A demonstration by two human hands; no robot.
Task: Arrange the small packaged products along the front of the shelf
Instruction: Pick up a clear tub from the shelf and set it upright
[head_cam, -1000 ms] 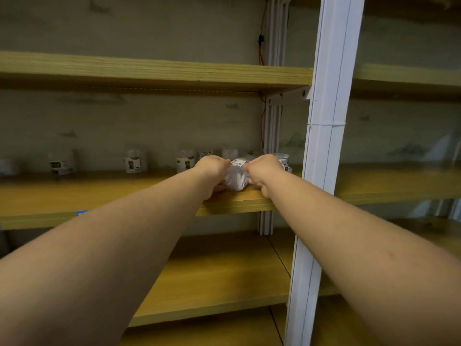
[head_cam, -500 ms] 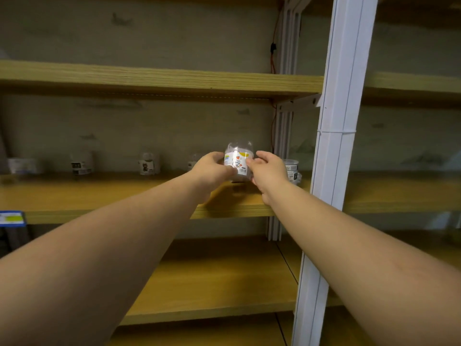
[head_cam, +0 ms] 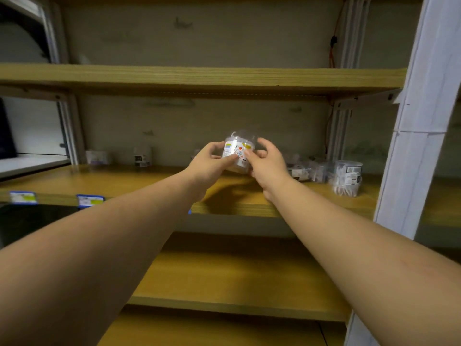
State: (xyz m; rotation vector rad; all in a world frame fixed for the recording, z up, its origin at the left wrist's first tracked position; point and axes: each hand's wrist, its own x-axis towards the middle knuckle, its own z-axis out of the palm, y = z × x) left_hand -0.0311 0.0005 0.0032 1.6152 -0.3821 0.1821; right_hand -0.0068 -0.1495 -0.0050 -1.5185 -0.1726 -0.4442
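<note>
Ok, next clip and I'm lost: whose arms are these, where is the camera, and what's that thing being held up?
No machine here: a person wears a wide-angle camera on the head, so you look down their own bare arms. The left hand and right hand together hold a small clear plastic tub with a cartoon label, lifted above the middle wooden shelf. More small packaged products stand on that shelf: a clear tub of what look like cotton swabs at right, and blurry small ones along the back. Blue price tags sit on the shelf's front edge.

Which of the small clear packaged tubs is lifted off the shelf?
The cartoon-labelled tub, held between both hands; the other tubs stand on the shelf.
</note>
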